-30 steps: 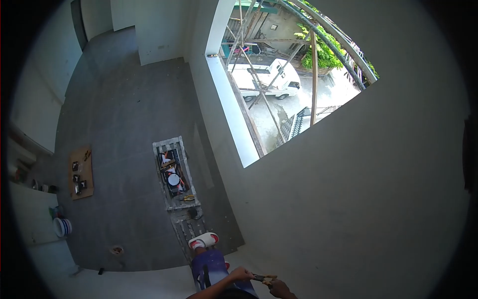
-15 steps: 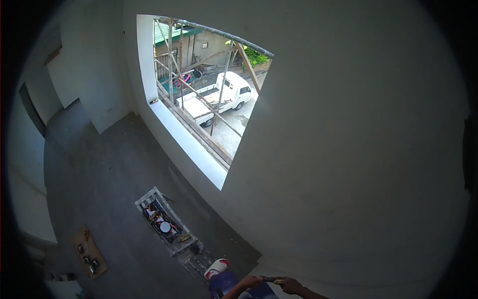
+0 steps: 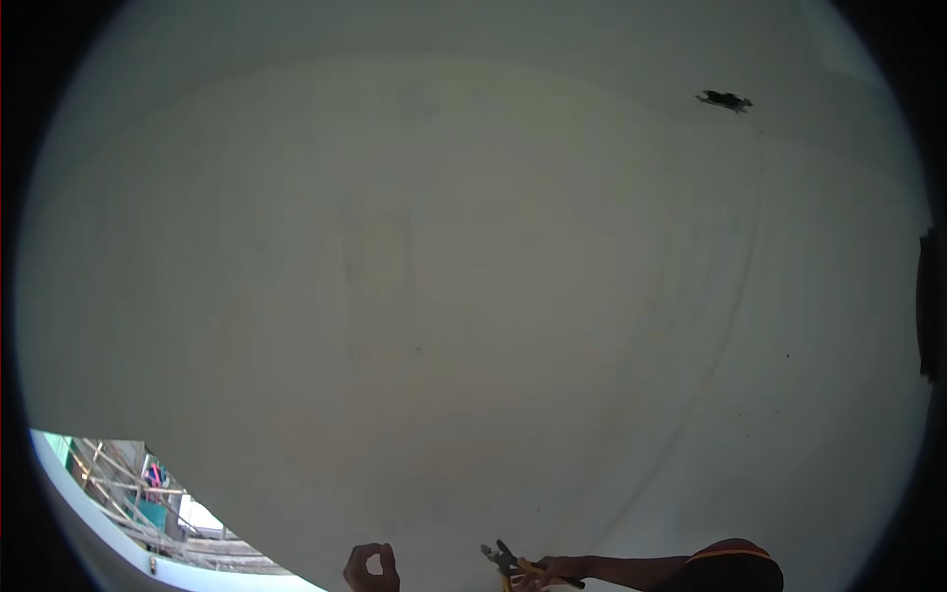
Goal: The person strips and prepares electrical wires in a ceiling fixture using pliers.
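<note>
At the bottom edge, my left hand [image 3: 371, 569] is raised with thumb and fingers curled into a ring, their tips meeting. Whether something small is pinched there cannot be made out. To its right, my right hand [image 3: 548, 572] grips a pair of pliers [image 3: 505, 559] with yellow-and-black handles. The pliers' jaws point up and to the left and are spread apart. A gap separates the two hands. Behind both stretches a plain, pale grey plastered surface [image 3: 473, 296].
High on the right, a dark ragged opening [image 3: 725, 101] with bits sticking out breaks the grey surface. A window opening [image 3: 148, 508] at lower left shows scaffolding outside. A dark rounded shape with an orange line [image 3: 735, 564] covers my right upper arm.
My view has swung up from the floor and window to the grey surface. The hands, close together before at a tool, are now apart, with the pliers in the right one.
</note>
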Available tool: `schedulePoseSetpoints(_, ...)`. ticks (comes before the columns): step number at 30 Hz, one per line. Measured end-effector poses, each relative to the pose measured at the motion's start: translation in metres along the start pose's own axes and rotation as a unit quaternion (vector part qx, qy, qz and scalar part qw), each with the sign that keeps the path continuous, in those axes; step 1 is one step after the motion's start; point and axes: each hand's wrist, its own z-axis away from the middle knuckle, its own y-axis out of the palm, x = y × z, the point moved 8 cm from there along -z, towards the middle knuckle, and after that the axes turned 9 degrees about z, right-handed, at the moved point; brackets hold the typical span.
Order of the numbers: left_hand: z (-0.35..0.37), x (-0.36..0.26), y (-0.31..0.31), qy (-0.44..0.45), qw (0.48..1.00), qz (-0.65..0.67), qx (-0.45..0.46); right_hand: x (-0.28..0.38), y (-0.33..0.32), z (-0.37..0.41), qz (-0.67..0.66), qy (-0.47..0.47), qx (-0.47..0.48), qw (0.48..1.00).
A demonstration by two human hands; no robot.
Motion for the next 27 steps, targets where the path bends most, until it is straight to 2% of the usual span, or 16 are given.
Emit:
schedulePoseSetpoints(2, -0.060, -0.065, 0.024, 0.133, 0.991, -0.013, -0.003, 0.108, 0.026, 0.035, -0.093, -0.152, -0.003, 0.984)
schedulePoseSetpoints(4, -0.102, -0.133, 0.053, 0.248, 0.968, -0.032, 0.033, 0.195, 0.024, 0.078, -0.021, -0.310, 0.012, 0.951)
schedulePoseSetpoints(6, -0.132, -0.188, 0.083, 0.355, 0.931, -0.062, 0.056, 0.278, 0.026, 0.126, -0.039, -0.405, -0.040, 0.912)
schedulePoseSetpoints(7, -0.142, -0.210, 0.098, 0.397, 0.912, -0.075, 0.069, 0.316, 0.024, 0.151, 0.021, -0.449, -0.067, 0.891)
schedulePoseSetpoints(8, -0.154, -0.228, 0.111, 0.403, 0.909, -0.076, 0.074, 0.346, 0.019, 0.178, 0.033, -0.488, -0.105, 0.866)
schedulePoseSetpoints(9, -0.139, -0.136, -0.004, 0.431, 0.892, -0.100, 0.091, 0.307, 0.098, 0.062, 0.043, -0.517, -0.126, 0.845)
schedulePoseSetpoints(11, -0.148, -0.153, 0.034, 0.469, 0.871, -0.106, 0.104, 0.358, 0.076, 0.135, 0.075, -0.619, -0.189, 0.758)
schedulePoseSetpoints(13, -0.163, -0.137, 0.030, 0.562, 0.825, -0.051, 0.014, 0.400, 0.072, 0.186, 0.192, -0.629, -0.269, 0.704)
schedulePoseSetpoints(15, -0.173, -0.132, 0.045, 0.575, 0.816, -0.051, -0.001, 0.442, 0.051, 0.225, 0.216, -0.629, -0.391, 0.636)
schedulePoseSetpoints(18, -0.175, -0.152, 0.051, 0.577, 0.814, -0.054, -0.034, 0.493, 0.056, 0.278, 0.360, -0.562, -0.581, 0.465)
schedulePoseSetpoints(19, -0.185, -0.151, 0.051, 0.513, 0.855, -0.058, -0.050, 0.510, 0.068, 0.290, 0.406, -0.541, -0.621, 0.396)
schedulePoseSetpoints(20, -0.198, -0.151, 0.052, 0.446, 0.891, -0.061, -0.067, 0.527, 0.064, 0.293, 0.405, -0.543, -0.617, 0.400)
schedulePoseSetpoints(22, -0.197, -0.223, 0.068, 0.494, 0.867, -0.031, -0.062, 0.549, 0.060, 0.305, 0.377, -0.587, -0.620, 0.360)
schedulePoseSetpoints(23, -0.194, -0.262, 0.086, 0.529, 0.847, -0.031, -0.048, 0.554, 0.054, 0.316, 0.389, -0.584, -0.611, 0.366)
schedulePoseSetpoints(25, -0.198, -0.315, 0.106, 0.553, 0.833, 0.007, -0.002, 0.568, 0.036, 0.325, 0.327, -0.572, -0.610, 0.440)
schedulePoseSetpoints(27, -0.206, -0.346, 0.119, 0.564, 0.825, 0.033, 0.016, 0.571, 0.032, 0.323, 0.351, -0.597, -0.577, 0.433)
